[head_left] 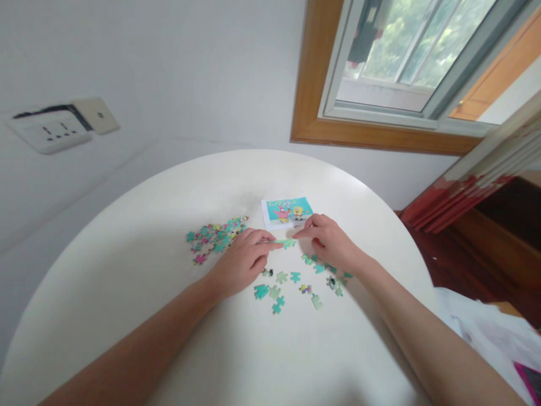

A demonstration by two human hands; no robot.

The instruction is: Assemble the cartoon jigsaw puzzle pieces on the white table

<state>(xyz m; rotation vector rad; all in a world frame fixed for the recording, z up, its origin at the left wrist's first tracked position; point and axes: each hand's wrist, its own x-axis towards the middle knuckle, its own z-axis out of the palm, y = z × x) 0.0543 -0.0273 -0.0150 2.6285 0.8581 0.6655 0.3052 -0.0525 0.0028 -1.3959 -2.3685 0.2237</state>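
A short strip of joined green and teal jigsaw pieces [289, 243] lies on the table in front of me. My left hand [245, 260] covers its left end, with the fingers closed together along it. At the strip's right end, my right hand [328, 241] has its index fingertip against the edge and the other fingers curled in. Part of the strip is hidden beneath the left fingers. Just beyond it lies a picture card [288, 212] showing cartoon figures on teal. Several loose jigsaw pieces [261, 291] are scattered nearer to me, some of them partly under my right hand.
A heap of mixed jigsaw pieces [220, 235] sits left of my left hand. The round white table [139, 282] reaches close to the wall, which carries a socket [54, 131]. A wood-framed window [380, 127] and a red-and-white curtain [460, 192] are at the right.
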